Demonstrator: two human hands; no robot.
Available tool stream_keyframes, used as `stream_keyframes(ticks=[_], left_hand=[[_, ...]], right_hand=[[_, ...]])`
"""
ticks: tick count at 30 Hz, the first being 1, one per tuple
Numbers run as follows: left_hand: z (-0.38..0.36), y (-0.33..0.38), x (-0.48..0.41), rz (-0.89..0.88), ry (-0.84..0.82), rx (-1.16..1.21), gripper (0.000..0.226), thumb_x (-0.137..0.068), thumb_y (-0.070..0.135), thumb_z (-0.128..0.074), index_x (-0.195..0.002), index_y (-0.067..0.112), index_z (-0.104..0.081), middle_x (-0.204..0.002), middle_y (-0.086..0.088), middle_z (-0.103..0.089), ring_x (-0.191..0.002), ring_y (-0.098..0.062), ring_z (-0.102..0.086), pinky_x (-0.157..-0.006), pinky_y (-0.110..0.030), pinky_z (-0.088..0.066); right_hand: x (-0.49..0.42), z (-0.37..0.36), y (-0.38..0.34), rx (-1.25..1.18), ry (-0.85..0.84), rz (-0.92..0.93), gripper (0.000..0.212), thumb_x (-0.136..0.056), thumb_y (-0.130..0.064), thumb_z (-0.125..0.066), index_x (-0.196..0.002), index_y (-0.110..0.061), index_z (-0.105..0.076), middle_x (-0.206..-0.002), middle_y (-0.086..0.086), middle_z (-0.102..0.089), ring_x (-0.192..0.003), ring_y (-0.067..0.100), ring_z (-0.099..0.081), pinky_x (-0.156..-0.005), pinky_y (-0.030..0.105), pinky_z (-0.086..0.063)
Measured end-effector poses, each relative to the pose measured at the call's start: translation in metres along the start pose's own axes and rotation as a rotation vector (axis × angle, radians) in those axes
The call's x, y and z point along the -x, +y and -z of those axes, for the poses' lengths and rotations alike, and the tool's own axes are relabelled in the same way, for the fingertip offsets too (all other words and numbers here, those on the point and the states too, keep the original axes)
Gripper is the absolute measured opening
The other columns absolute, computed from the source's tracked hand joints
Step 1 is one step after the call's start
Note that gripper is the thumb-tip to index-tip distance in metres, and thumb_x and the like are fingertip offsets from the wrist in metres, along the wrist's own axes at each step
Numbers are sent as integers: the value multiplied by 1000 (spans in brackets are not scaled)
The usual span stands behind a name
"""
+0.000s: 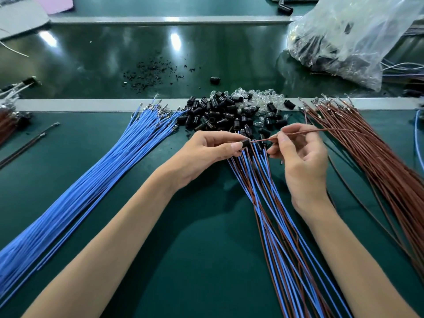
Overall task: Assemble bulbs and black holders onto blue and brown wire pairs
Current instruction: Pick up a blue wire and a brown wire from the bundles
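A black holder (245,143) is being pinched by the left hand (206,152), a brown wire (263,140) by the right hand (302,164) — a skewed entry is risking a bent, unseated terminal.

A dark green surface (195,249) carries a sheaf of bright blue wires (91,180) and another of reddish-brown wires (378,161), both tipped in silvery metal. Between them lie glossy black holders (211,113) and clear, colourless bulbs (252,97). The wire pairs (286,237) run in alternating blue and brown stripes. A lone brown wire (302,131) and a lone black holder (245,143) match their piles. A pale grey rail (91,104) crosses the green; black crumbs (149,74) speckle it beyond.
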State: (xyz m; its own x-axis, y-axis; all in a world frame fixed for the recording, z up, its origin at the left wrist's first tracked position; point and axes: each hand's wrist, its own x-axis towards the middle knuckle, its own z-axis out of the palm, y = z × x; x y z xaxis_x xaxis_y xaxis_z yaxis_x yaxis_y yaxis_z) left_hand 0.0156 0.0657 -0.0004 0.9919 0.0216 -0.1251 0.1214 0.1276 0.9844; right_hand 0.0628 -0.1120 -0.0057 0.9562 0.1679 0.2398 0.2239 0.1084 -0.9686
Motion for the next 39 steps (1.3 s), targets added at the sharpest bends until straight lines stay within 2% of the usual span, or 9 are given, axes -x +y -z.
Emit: stream_keyframes(ticks=[8, 14, 19, 26, 29, 31, 33, 35, 39], left_hand=[[3, 1, 0, -21, -13, -174, 16, -86, 13, -65, -99, 19, -73, -88, 5, -74, -84, -3, -67, -78, -11, -47], [-3, 7, 4, -34, -52, -275, 17, -86, 12, -67, -102, 14, -73, -96, 0, -73, -92, -7, -66, -85, -16, -48], [-12, 7, 3, -55, 33, -238, 12, -87, 15, -67, -97, 14, -73, -84, 2, -73, -82, -6, -66, -79, -14, -47], [-21, 2, 5, -59, 74, -129, 10, -85, 13, -68, -95, 13, -72, -82, 0, -74, -78, -9, -70, -74, -16, -50], [-18, 4, 4, -47, 97, -162, 10, -85, 12, -69, -94, 13, -72, -79, 0, -74, -76, -10, -69, -74, -17, -52], [-13, 7, 4, -57, 123, -188, 10, -83, 12, -71, -92, 14, -73, -81, -3, -75, -76, -11, -70, -75, -18, -53], [-11, 10, 5, -79, 122, -262, 9, -81, 13, -73, -90, 16, -74, -83, -2, -75, -77, -9, -70, -76, -16, -52], [-11, 11, 5, -103, 91, -459, 9, -80, 14, -75, -88, 18, -76, -82, 3, -75, -78, -7, -70, -76, -17, -53], [-15, 11, 3, -115, 62, -661, 12, -78, 9, -76, -87, 17, -75, -80, 5, -75, -76, -5, -70, -77, -22, -55]], right_hand=[[0, 2, 2, -1, -48, -71, 8, -86, -12, -56, -87, -19, -57, -70, -9, -64, -62, 7, -60, -65, 22, -51], [0, 1, 5, 31, -51, -56, 12, -89, -9, -56, -88, -21, -58, -71, -9, -62, -62, 6, -58, -65, 20, -50], [1, 1, 7, 46, -55, -63, 14, -92, -5, -59, -89, -19, -62, -73, -8, -66, -65, 4, -62, -67, 17, -50], [2, 1, 8, 53, -91, -88, 14, -87, -8, -68, -84, -22, -69, -75, -8, -71, -64, 6, -64, -65, 17, -50], [0, 2, 6, -40, -67, -177, 10, -93, -19, -62, -86, -19, -68, -79, -2, -73, -66, 8, -65, -65, 20, -52], [-3, 4, 5, -112, -10, -222, 19, -97, -25, -54, -84, -16, -65, -80, 1, -73, -65, 8, -64, -64, 20, -53], [-3, 5, 6, -52, -6, -208, 24, -97, -26, -55, -77, -20, -67, -77, -2, -72, -64, 7, -62, -64, 20, -52], [0, 3, 8, 15, -84, -186, 24, -94, -26, -60, -73, -22, -71, -76, -3, -71, -66, 5, -61, -66, 21, -51], [3, 0, 8, -2, -166, -186, 16, -89, -26, -66, -75, -23, -73, -80, 1, -74, -71, 7, -66, -69, 19, -53]])
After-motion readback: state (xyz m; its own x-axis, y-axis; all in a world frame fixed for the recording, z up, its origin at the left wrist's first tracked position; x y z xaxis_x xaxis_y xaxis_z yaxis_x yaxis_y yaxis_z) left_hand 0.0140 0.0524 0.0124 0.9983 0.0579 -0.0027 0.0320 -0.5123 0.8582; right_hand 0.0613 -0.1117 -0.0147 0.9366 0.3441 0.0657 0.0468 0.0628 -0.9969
